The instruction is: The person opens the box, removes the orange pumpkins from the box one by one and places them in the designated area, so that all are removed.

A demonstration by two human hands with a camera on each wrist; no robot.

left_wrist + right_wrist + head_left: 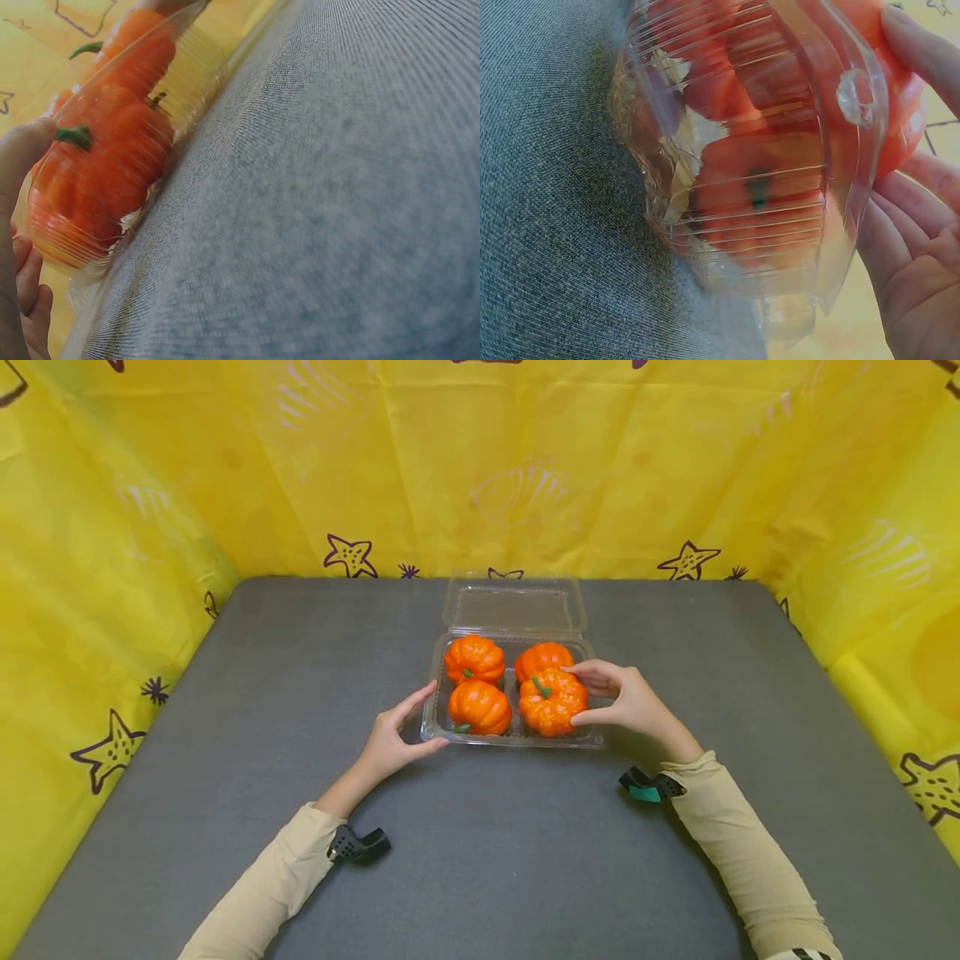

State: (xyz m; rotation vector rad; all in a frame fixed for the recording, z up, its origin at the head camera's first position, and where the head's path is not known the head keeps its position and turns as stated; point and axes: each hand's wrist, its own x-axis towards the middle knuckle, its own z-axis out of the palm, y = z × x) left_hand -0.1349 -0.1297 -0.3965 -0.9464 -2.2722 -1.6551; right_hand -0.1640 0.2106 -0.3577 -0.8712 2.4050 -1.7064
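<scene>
My right hand (626, 697) holds a speckled orange toy pumpkin (553, 703) with a green stem, thumb at its front and fingers at its far side. This pumpkin is at the front right of a clear plastic clamshell container (517, 741), standing above the rim in the right wrist view. Two orange pumpkins sit in the left half, one behind (475, 658) and one in front (481, 708). Another pumpkin (543, 657) lies at the back right, partly hidden. My left hand (388, 742) spreads its thumb and fingers around the container's front left corner, touching the rim.
The container's clear lid (515, 608) lies folded back toward the far table edge. A grey cloth-covered table (487, 860) extends around the container. Yellow patterned curtains (480, 468) hang behind and at both sides. Black wrist mounts (360, 845) jut from beige sleeves.
</scene>
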